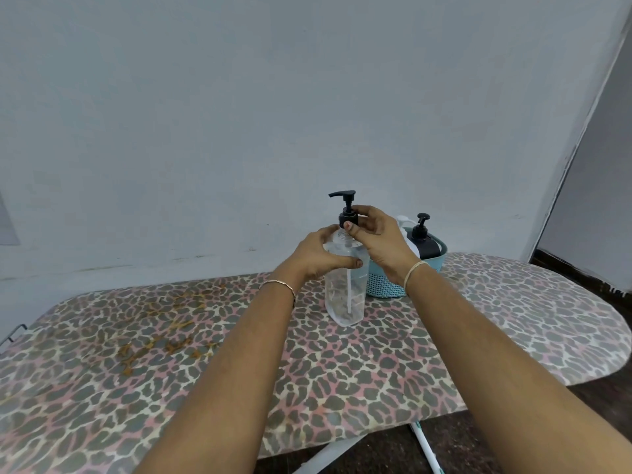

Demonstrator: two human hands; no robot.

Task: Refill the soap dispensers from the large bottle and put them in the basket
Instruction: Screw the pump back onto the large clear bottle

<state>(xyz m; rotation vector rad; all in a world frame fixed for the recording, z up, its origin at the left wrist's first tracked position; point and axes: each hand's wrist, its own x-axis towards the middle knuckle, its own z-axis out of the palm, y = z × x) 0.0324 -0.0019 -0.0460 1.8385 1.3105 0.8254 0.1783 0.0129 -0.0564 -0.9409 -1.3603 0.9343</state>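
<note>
A clear dispenser [345, 289] with a black pump [346, 208] stands upright on the leopard-print tabletop [171, 354], just beside the teal basket [383, 285]. The left hand [321, 254] grips its body; the right hand [372, 234] pinches the pump collar.

Soft even light, faint shadows, wide-angle edge bending, slightly blurry.

Two hands [321, 254] [376, 237]; one clear dispenser [345, 295]; one black dispenser [424, 241]; one basket [386, 285]; one ironing board [171, 336].
</note>
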